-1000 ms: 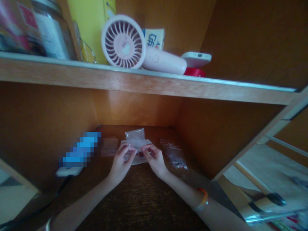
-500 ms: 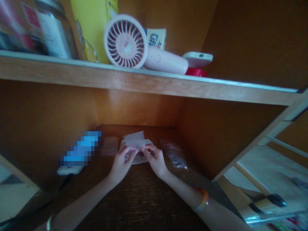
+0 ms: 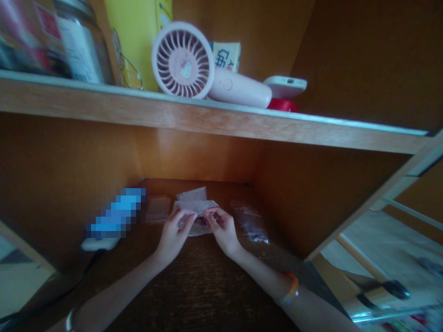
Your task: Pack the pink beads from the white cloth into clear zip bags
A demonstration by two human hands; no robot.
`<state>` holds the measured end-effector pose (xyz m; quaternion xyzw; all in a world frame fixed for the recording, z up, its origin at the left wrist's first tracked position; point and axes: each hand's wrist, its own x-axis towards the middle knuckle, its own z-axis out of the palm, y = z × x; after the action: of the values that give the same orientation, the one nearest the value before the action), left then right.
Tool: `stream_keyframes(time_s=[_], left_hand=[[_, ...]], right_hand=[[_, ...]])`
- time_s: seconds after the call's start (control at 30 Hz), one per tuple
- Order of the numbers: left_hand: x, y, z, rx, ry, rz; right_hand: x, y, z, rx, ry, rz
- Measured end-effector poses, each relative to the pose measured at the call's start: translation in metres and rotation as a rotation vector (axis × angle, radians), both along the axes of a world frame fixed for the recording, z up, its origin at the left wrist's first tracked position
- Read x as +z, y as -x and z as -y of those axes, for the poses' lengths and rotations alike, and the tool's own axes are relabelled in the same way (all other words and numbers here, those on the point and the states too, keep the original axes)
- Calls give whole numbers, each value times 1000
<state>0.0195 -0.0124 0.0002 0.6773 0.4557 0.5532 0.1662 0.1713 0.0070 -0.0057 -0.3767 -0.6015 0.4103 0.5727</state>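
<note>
My left hand (image 3: 173, 234) is closed in a pinch, thumb against fingertips, at the lower edge of a small clear plastic bag (image 3: 192, 194). Just to its right, my right hand (image 3: 224, 229) pinches the same bag near its other corner. The fingertips of both hands almost meet. Under them lies a larger clear plastic bag (image 3: 198, 230) with small dark and reddish pieces in it, partly covered by my fingers. What the small bag contains is too blurred to tell.
Flat clear bags (image 3: 158, 210) lie to the left, and filled clear bags (image 3: 252, 221) to the right. A phone with a blurred-out screen (image 3: 116, 214) leans at the left on a white stand (image 3: 100, 243). Overhead, a shelf (image 3: 207, 117) bears a pink handheld fan (image 3: 238, 87).
Both hands stay almost in place with small finger movements. The small bag has tilted or lowered slightly between them. The camera view has shifted a little.
</note>
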Motion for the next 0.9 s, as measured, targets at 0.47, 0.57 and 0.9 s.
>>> stream_keyframes(time_s=[0.47, 0.57, 0.9], left_hand=[[1, 1, -1, 44, 56, 5], [1, 1, 0, 42, 40, -2], [-2, 3, -4, 72, 47, 66]], right_hand=[[-3, 0, -2, -3, -8, -146], [-4, 0, -4, 18, -11, -136], [-3, -1, -5, 20, 27, -112]])
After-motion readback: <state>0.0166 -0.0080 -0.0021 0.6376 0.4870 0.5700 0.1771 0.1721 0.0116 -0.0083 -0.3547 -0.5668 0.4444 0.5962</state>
